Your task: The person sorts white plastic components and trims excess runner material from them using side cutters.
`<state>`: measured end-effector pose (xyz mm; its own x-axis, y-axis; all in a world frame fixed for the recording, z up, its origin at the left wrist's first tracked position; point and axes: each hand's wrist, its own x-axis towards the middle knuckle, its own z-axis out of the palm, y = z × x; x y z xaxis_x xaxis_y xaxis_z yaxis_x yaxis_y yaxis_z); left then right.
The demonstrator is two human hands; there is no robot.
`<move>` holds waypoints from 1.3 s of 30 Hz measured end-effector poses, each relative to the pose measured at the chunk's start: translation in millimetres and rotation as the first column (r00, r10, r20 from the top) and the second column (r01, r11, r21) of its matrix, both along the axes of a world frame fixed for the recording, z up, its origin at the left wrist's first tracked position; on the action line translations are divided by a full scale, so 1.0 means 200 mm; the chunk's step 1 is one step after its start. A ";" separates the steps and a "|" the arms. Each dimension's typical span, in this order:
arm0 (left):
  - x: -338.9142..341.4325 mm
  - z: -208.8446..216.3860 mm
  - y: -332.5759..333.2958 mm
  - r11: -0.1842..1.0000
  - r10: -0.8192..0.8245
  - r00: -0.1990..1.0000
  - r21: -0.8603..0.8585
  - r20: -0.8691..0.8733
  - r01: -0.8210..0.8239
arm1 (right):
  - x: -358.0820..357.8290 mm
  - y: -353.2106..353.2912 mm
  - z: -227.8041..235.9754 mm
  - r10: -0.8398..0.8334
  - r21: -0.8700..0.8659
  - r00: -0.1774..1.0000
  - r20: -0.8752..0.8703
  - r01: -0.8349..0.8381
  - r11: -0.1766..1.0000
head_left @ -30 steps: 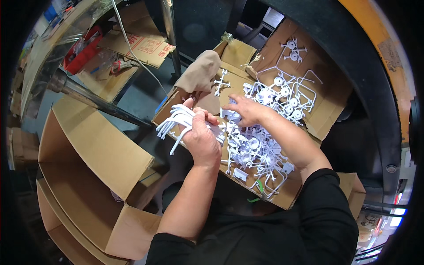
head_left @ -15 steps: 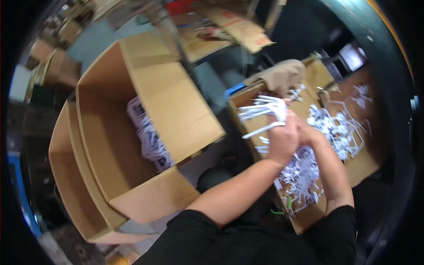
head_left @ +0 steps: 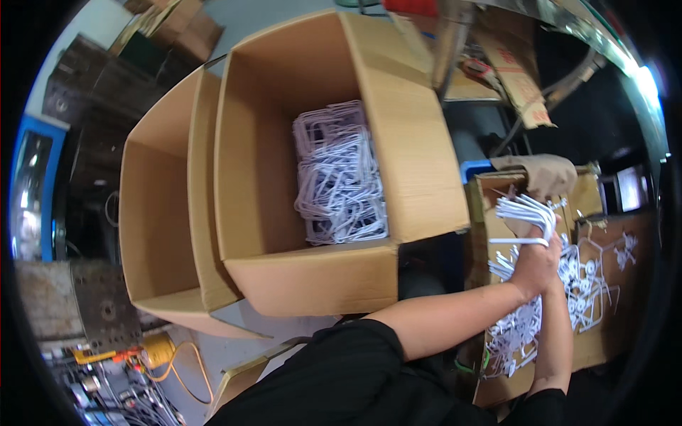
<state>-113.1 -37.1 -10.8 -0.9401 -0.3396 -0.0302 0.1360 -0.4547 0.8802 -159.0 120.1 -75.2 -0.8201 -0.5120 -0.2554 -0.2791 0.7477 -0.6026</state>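
Observation:
My left hand is closed round a bundle of white bent rods, their ends pointing up and to the left. Pressed against it, my right hand is partly hidden; its fingers do not show clearly. Both hands are above a cardboard box at the right. Inside that box lie small white pieces, tangled and in a heap, and more white pieces are spread on its right side.
To the left stands a large open cardboard box with many white bent wire frames inside. Beside it is another open carton. A beige cloth hangs over the right box's far edge. Tools and a yellow cable lie at lower left.
The view has swung to the left, so the boxes and my hands appear farther right. More of the white frames in the large box shows. The bundle is still in my left hand.

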 end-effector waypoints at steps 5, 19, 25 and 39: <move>-0.01 -0.06 0.02 0.996 0.017 1.000 0.093 0.010 -0.018 | 0.11 -0.32 0.07 -0.014 -0.199 0.998 0.057 0.025 0.980; -0.06 -0.08 0.13 0.993 0.094 0.995 -0.066 -0.036 -0.096 | 0.13 -0.40 0.21 -0.266 -0.525 0.916 0.301 0.392 0.755; -0.03 -0.05 0.05 0.994 0.087 0.993 -0.065 -0.074 -0.092 | 0.05 -0.08 0.12 -0.389 -0.567 0.801 0.455 0.597 0.568; -0.09 -0.18 -0.06 0.955 -0.131 0.986 -0.282 -0.104 0.097 | 0.46 0.07 0.43 -0.106 -0.793 0.802 0.588 0.546 -0.268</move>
<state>-131.8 -49.0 -47.2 -0.9639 -0.2094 0.1646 0.2098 -0.2162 0.9535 -66.3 133.4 9.9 -0.9992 -0.0202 -0.0359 0.0389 -0.7480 -0.6625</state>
